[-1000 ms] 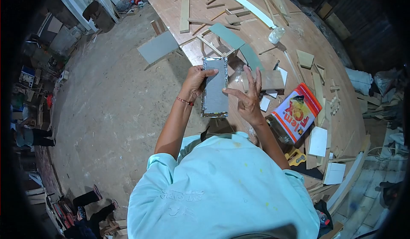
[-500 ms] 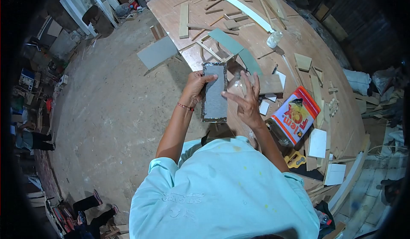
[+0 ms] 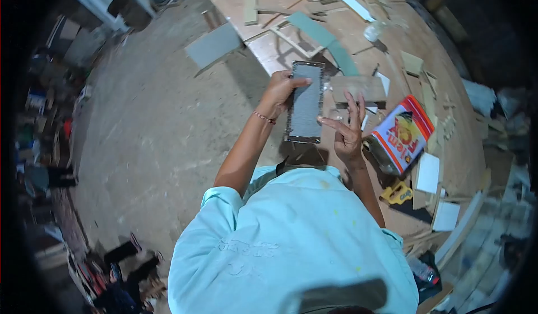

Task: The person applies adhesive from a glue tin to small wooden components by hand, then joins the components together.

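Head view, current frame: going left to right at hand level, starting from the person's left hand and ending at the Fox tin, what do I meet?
Left hand → dark-edged panel → right hand → tin.

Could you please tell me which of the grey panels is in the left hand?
The dark-edged panel, clamped under the thumb of the left hand; the plain grey panel beside the table touches neither hand.

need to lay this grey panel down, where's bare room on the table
Two bare patches of tabletop: one between the clear bottle and the right edge, another between the white panel beside the orange can and that edge. It's crowded around the yellow handle and among the wood strips at the far end.
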`<state>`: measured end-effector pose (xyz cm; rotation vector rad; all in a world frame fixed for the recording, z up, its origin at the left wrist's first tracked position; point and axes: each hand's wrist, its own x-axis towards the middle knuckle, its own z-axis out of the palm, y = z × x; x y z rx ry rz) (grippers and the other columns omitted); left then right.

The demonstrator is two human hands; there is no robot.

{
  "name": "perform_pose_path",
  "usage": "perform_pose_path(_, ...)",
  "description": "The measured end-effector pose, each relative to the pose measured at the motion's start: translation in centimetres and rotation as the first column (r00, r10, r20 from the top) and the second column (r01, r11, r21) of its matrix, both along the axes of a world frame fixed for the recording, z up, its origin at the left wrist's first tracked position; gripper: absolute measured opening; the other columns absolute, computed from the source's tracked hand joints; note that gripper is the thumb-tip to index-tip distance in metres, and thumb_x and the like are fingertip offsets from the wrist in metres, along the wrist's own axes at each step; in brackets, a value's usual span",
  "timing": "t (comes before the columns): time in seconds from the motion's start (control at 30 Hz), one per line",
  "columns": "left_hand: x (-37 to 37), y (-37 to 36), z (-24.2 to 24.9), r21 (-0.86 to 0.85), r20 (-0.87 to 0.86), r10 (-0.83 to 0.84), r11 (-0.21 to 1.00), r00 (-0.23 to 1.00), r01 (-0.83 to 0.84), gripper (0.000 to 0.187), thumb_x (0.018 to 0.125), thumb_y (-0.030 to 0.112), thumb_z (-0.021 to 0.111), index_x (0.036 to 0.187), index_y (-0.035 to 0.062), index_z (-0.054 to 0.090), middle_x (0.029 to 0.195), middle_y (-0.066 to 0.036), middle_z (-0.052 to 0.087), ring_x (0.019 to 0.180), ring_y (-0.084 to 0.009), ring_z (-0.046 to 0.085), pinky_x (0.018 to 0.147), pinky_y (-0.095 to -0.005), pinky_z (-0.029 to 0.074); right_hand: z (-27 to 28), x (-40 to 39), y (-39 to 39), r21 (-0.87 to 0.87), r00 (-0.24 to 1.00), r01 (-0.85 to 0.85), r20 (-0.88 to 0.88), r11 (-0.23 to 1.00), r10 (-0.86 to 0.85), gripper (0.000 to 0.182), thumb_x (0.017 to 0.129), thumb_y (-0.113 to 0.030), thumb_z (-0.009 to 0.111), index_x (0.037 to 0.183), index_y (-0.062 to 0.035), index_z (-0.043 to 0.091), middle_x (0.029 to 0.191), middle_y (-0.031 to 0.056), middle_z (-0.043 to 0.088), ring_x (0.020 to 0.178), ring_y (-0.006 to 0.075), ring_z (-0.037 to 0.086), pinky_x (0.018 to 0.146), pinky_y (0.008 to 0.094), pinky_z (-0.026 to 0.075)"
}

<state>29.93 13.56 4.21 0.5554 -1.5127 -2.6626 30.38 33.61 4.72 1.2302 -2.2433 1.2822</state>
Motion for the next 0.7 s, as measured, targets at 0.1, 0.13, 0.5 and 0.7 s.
perform_pose_path(0.1, 0.2, 0.3, 0.5, 0.004, 0.040, -0.060, 0.998, 0.997, 0.060, 0.016, 0.069, -0.001, 0.062, 0.083, -0.0078, 0.058, 0.073, -0.012, 0.062, 0.061, -0.0177, 0.061, 0.056, -0.0280, 0.050, 0.1, -0.3, 0.1, 0.032, 0.996, 0.084, -0.015, 0.996, -0.084, 0.060, 0.055, 0.013, 0.041, 0.095, -0.0225, 0.067, 0.132, 0.0175, 0.032, 0.126, 0.0394, 0.017, 0.103, 0.0481, 0.012)
perform_pose_path(0.13, 0.4, 0.5, 1.0, 0.023, 0.039, -0.072, 0.997, 0.997, 0.071, 0.016, 0.069, -0.002, 0.062, 0.083, -0.0080, 0.058, 0.074, -0.013, 0.061, 0.061, -0.0179, 0.061, 0.056, -0.0283, 0.050, 0.3, -0.1, -0.2, 0.051, 0.990, 0.140, 0.007, 0.989, -0.141, 0.062, 0.055, 0.014, 0.039, 0.097, -0.0219, 0.066, 0.132, 0.0172, 0.031, 0.126, 0.0397, 0.017, 0.103, 0.0486, 0.013)
perform_pose_path(0.5, 1.2, -2.4, 0.9, 0.041, 0.081, -0.149, 0.988, 0.986, 0.146, 0.015, 0.070, -0.003, 0.062, 0.084, -0.0068, 0.057, 0.077, -0.013, 0.061, 0.063, -0.0181, 0.060, 0.057, -0.0287, 0.050, 0.8, 5.1, -2.6, 0.037, 0.981, 0.193, 0.014, 0.981, -0.193, 0.059, 0.054, 0.014, 0.047, 0.093, -0.0262, 0.067, 0.134, 0.0126, 0.031, 0.127, 0.0379, 0.015, 0.104, 0.0454, 0.015)
perform_pose_path(0.7, 2.3, -2.6, 1.1, 0.055, 0.067, -0.178, 0.983, 0.982, 0.174, 0.015, 0.071, -0.003, 0.061, 0.085, -0.0066, 0.057, 0.078, -0.013, 0.062, 0.065, -0.0186, 0.061, 0.059, -0.0294, 0.051, 0.4, 6.6, -3.8, 0.147, 0.958, 0.278, 0.034, 0.949, -0.285, 0.068, 0.048, 0.014, 0.043, 0.098, -0.0268, 0.066, 0.136, 0.0128, 0.027, 0.128, 0.0375, 0.013, 0.104, 0.0456, 0.013)
